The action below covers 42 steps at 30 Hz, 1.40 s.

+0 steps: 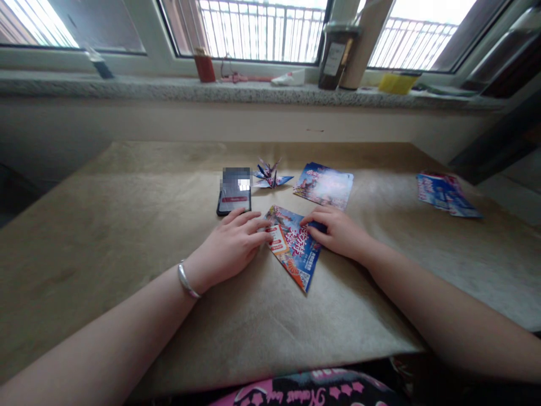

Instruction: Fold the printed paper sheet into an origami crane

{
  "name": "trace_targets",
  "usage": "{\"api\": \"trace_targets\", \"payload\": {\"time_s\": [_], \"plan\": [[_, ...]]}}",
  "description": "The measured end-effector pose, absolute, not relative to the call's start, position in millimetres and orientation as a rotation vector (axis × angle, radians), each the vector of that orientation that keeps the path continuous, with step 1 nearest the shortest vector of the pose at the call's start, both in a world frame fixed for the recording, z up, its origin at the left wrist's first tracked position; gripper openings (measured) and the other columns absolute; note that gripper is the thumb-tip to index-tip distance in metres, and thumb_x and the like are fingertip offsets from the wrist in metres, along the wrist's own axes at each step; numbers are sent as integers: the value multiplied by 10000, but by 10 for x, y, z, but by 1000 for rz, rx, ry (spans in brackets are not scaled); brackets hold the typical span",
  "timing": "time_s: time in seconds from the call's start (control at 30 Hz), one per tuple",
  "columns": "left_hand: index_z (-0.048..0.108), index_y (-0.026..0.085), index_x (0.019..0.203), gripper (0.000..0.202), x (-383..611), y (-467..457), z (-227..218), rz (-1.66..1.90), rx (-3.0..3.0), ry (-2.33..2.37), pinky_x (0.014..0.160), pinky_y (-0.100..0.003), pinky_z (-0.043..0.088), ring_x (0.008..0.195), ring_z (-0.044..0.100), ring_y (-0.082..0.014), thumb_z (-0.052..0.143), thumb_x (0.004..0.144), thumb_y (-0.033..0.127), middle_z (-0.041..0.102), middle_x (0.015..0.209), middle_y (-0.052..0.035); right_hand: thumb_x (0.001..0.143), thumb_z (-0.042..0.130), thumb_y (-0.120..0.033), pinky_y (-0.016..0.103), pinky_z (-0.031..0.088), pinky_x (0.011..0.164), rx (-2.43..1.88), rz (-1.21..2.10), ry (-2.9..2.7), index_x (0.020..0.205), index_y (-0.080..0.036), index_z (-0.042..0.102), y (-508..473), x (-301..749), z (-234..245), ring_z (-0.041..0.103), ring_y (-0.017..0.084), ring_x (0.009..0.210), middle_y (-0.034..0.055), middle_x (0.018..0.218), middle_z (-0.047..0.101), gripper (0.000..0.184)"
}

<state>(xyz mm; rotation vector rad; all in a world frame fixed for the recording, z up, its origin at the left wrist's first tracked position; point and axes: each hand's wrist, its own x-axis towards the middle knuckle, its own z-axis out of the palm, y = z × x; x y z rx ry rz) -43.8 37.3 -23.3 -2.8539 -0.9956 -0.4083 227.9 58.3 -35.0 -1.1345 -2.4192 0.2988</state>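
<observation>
A colourful printed sheet folded into a triangle (296,254) lies on the brown paper-covered table (127,237), its tip pointing toward me. My left hand (230,245) rests flat on the table with its fingertips pressing the triangle's left edge; a silver bangle circles that wrist. My right hand (338,231) lies with its fingers stretched onto the triangle's upper right edge. Both hands press down rather than grip. Just beyond the left hand lies a phone (234,190) with its screen lit.
A finished folded paper crane (270,175) stands behind the phone. A flat printed sheet (325,185) lies next to it, and more sheets (443,194) lie at the far right. The windowsill (253,90) holds a red cup, a dark bottle and a yellow object.
</observation>
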Motion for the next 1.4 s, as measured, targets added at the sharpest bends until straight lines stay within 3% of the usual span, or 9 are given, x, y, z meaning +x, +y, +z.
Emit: {"api": "trace_targets", "payload": {"time_s": [0.27,0.43,0.57,0.8,1.03,1.13,1.27,1.4], "plan": [[597,235,1194,326,-438,377,-228,-505,-2881,-1086,1026,-464,432,1251,466,-251,442,910,201,383,1458,-87,863,507,-213,335,508,773,-1191,311,-2277,1026,-180,709,552,2277,-361,614,178,815,82,901,646,262],[561,291,1248,368,-418,350,-170,-463,-3021,-832,1044,-467,411,1259,438,-254,498,897,199,468,1397,-50,870,507,-243,379,503,858,-1265,254,-2220,1173,-179,648,553,2269,-366,606,208,913,99,963,626,340],[549,304,1265,362,-413,345,-168,-383,-3078,-735,1018,-482,422,1218,473,-259,495,912,246,454,1418,-40,887,489,-268,415,496,879,-1294,284,-2241,1209,-162,622,569,2269,-373,601,226,943,119,1009,626,364],[648,259,1106,256,-407,363,-166,-419,-3086,-761,986,-409,448,1147,539,-208,451,942,269,609,1252,-22,890,481,-291,403,490,895,-1312,273,-2318,1176,-170,646,567,2277,-374,607,232,961,118,1038,637,352],[644,182,900,199,-406,380,-154,-407,-2989,-941,915,-373,489,1031,592,-203,462,921,262,662,1107,-54,872,483,-231,325,495,755,-1212,328,-2428,1102,-175,684,577,2310,-367,601,181,798,86,902,643,310],[635,175,968,197,-403,389,-157,-364,-2984,-1022,908,-362,495,1028,594,-205,472,916,271,660,1090,-66,876,486,-221,292,477,705,-1144,332,-2446,1067,-189,700,579,2319,-363,584,158,750,72,862,632,288],[556,177,1226,375,-394,356,-160,-314,-2944,-1073,952,-408,475,1097,557,-240,500,908,369,606,1211,-82,895,509,-287,292,469,731,-1082,337,-2466,1067,-208,696,574,2322,-324,578,158,778,65,862,626,266],[535,189,1267,462,-385,315,-151,-243,-2916,-1089,964,-438,460,1130,533,-271,521,886,448,582,1242,-90,849,595,-406,321,475,781,-1083,333,-2511,1126,-213,666,559,2330,-279,585,184,851,77,938,625,345]]}}
